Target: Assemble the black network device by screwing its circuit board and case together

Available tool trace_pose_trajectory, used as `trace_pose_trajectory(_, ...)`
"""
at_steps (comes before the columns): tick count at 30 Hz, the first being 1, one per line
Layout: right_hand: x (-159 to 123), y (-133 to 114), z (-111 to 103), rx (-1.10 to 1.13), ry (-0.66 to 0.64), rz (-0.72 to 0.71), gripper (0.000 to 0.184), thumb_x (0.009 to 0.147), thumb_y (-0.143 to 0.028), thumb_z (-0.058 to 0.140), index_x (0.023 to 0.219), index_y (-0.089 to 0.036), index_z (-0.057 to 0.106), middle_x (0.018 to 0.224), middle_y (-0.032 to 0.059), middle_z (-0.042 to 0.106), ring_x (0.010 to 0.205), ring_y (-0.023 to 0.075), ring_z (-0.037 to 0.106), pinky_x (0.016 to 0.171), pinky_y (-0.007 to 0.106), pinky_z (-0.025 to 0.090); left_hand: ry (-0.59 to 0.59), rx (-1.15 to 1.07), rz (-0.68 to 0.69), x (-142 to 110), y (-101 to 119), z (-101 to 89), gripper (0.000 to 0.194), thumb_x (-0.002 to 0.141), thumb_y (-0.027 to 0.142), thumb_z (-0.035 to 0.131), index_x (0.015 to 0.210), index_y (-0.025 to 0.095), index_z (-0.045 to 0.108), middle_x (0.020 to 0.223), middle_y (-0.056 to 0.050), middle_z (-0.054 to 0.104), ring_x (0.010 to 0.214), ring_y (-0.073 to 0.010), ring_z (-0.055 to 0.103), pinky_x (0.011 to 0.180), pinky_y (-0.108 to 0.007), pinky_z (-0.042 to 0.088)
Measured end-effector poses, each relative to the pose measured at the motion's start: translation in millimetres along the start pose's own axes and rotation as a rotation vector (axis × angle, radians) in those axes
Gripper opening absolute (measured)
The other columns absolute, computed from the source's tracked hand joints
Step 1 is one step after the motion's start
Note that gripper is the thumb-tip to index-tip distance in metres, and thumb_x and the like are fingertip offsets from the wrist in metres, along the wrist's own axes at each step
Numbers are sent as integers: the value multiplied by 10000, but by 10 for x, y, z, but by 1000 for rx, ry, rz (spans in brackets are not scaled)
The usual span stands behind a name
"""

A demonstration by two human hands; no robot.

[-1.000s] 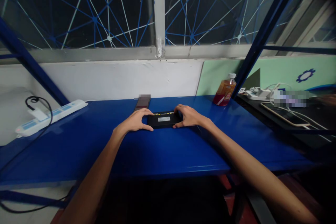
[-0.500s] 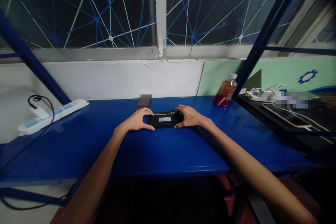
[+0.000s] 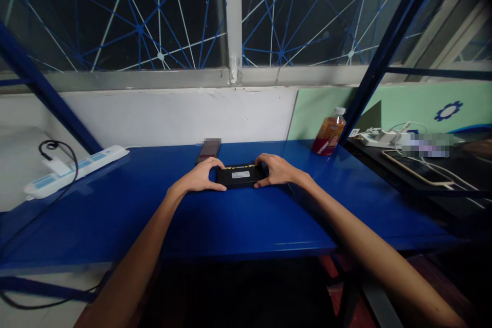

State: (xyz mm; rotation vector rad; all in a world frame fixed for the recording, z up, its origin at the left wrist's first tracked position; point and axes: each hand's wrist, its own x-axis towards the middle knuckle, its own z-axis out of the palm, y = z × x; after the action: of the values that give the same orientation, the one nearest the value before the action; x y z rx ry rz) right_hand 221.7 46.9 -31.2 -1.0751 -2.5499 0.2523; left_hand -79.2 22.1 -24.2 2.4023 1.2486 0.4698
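Observation:
Between my two hands is a flat black box (image 3: 242, 182) with a white label on its top and yellow marks along its far edge. My left hand (image 3: 203, 174) grips the box's left end, thumb at the near side and fingers at the far corner. At the right end my right hand (image 3: 272, 170) holds it the same way, fingers curled over the far corner. The box is on or just over the blue table (image 3: 246, 225); I cannot tell which. Just behind my left hand lies a dark phone-like slab (image 3: 208, 151), partly blurred out.
A bottle (image 3: 328, 132) of orange-brown drink with a white cap stands at the back right. On the left lies a white power strip (image 3: 80, 170) with a black cable plugged in. A phone (image 3: 417, 168) and white cables rest on a black surface at the right.
The view has shifted very slightly. Both hands keep their hold at the ends of the black box, and its far edge looks slightly more covered or tilted.

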Motion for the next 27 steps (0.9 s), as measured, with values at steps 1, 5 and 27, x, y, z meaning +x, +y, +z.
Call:
trace_pose_trajectory(1, -2, 2, -6, 11, -2, 2, 612, 577, -573, 796, 999, -181, 589, 999, 78, 629, 829, 222, 585, 687, 312, 414, -5, -4, -3, 0, 3, -2, 571, 650, 537, 740, 1113, 249, 568, 1286, -71, 513, 1196, -288, 485, 1016, -445, 372)
trace_pose_trajectory(5, -13, -12, -46, 51, -15, 9, 605, 583, -552, 800, 1003, -172, 588, 1002, 84, 631, 841, 222, 586, 702, 317, 414, -17, -31, -5, -1, 26, -11, 551, 662, 528, 740, 1105, 250, 567, 1287, -72, 519, 1198, -281, 487, 1022, -436, 368)
trace_pose_trajectory(27, -5, 9, -42, 14, -29, 4, 614, 563, -553, 810, 992, -162, 609, 982, 81, 639, 795, 214, 591, 658, 299, 415, -38, 18, -20, 25, 13, 18, 643, 630, 557, 760, 1168, 244, 598, 1332, -78, 506, 1216, -306, 482, 1018, -430, 375)
